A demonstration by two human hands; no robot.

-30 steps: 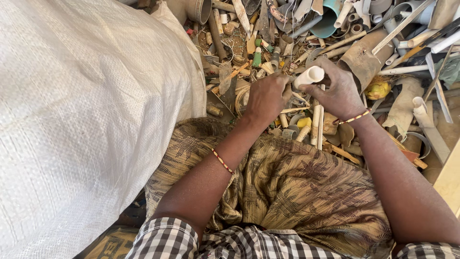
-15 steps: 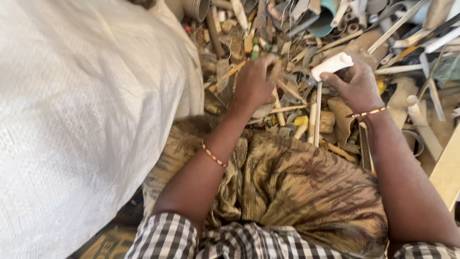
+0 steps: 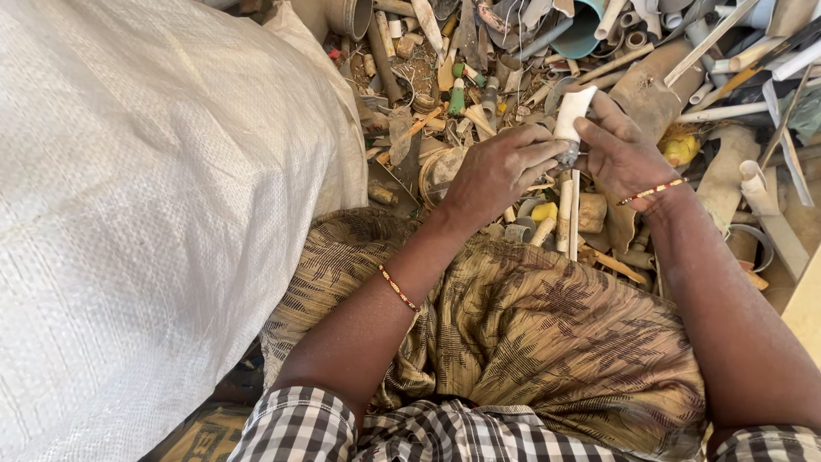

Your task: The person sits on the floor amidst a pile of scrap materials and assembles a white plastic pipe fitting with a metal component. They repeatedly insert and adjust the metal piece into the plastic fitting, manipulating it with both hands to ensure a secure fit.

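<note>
My right hand [image 3: 623, 152] grips a short white plastic pipe piece [image 3: 571, 113], held upright above a heap of scrap pipe. My left hand [image 3: 500, 168] is right beside it, its fingertips touching the lower end of the same piece. Both wrists wear thin beaded bracelets. Below the hands lie a thin white pipe [image 3: 574, 214] and small cut pipe ends on the heap. A patterned olive cloth [image 3: 547, 342] covers my lap under both forearms.
A large white woven sack [image 3: 145, 197] fills the left side. Scrap pipes, fittings and plastic bits [image 3: 530, 51] cover the ground ahead. A teal pipe section [image 3: 583, 34] lies at the top, a yellow piece [image 3: 680, 150] to the right, a pale board edge [image 3: 804, 308] at far right.
My right hand lifted the white pipe piece up and turned it upright. My left hand left the heap and came over to touch the piece's lower end.
</note>
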